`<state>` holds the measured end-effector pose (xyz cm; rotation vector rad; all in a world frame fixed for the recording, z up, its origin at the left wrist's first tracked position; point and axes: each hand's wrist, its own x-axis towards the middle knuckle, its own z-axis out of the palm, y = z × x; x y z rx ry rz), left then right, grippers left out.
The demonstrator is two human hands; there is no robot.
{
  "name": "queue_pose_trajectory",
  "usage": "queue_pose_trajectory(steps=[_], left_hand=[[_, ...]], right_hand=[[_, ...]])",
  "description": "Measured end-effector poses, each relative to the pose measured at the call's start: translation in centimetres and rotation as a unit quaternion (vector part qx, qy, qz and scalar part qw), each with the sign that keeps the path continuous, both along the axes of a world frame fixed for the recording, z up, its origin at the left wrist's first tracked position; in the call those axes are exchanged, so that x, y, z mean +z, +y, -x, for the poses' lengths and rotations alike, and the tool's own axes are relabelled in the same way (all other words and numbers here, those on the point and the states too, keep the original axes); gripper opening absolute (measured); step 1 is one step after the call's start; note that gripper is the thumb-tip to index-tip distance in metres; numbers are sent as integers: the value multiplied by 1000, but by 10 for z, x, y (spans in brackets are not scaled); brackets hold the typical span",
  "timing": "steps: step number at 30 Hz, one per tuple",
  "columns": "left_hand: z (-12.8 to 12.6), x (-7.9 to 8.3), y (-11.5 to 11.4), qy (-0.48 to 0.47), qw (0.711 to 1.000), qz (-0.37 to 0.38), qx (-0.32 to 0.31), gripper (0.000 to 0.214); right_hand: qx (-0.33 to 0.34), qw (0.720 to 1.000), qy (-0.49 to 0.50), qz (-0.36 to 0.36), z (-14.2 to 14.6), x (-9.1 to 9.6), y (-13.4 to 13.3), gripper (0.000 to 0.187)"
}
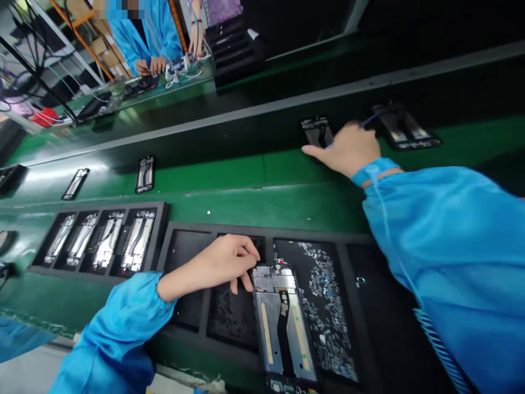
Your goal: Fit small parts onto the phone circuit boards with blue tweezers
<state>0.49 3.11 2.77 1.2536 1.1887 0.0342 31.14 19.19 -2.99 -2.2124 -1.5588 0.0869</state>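
Observation:
My left hand (227,264) is closed in a pinch at the upper left corner of an opened phone (283,328); whatever the fingertips hold is too small to make out. Bare metal plates and a black ribbon cable show on this phone, which lies across a black foam tray (262,350). Farther off, my right hand (353,149) is closed around a thin blue tool (369,119), its kind unclear. The thumb overlaps a smaller-looking opened phone (317,131) on the far strip. Another opened phone (406,127) lies just right of that hand.
Tiny clear and metallic pieces (328,306) are scattered in one tray compartment. Left of it, a second foam tray (164,232) holds several opened phones. Two more phones lie on the green bench (213,180). A coiled cord (441,347) hangs from my right wrist strap. Across sits a co-worker (143,33).

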Motion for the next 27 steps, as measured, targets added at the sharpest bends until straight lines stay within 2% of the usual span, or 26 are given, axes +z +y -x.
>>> queue_pose_trajectory(steps=[2,3,5,6,7,9,10,11,13,15,17,19,21,24,27], left_hand=[[10,18,-26,56,992,-107,41,19],[14,24,-45,88,978,-176,65,25],[14,25,-90,143,913,-376,70,34],[9,19,-113,158,878,-446,70,48],[0,10,-134,177,850,-493,54,71],[-25,-14,-167,233,827,-508,71,110],[-40,-25,-177,246,820,-509,89,120],[-54,-36,-183,255,813,-512,111,123],[-77,-49,-187,259,801,-518,153,113],[-87,-52,-184,251,801,-511,185,101],[-82,-48,-179,235,817,-484,206,96],[-66,-38,-169,210,836,-457,218,97],[-43,-25,-151,184,847,-446,224,100],[-11,-1,-94,167,845,-460,216,104],[-6,16,-7,168,842,-478,186,105]], right_hand=[[-9,1000,-2,4,2,-11,10,99],[-4,1000,-3,10,3,-14,12,95],[15,1000,-4,27,1,-14,11,80],[26,999,-7,34,0,-11,10,71],[36,999,-10,38,-2,-7,9,62],[50,998,-21,34,-4,7,5,57],[59,998,-26,27,-3,17,1,61],[71,997,-31,14,-2,28,-5,65],[100,994,-41,-23,6,52,-29,67],[125,989,-52,-66,18,74,-71,58],[152,982,-63,-91,31,90,-131,49],[199,967,-106,-114,45,93,-199,48],[228,953,-151,-129,60,85,-259,42],[256,938,-163,-170,89,62,-316,27],[250,946,-149,-141,125,43,-331,17]])
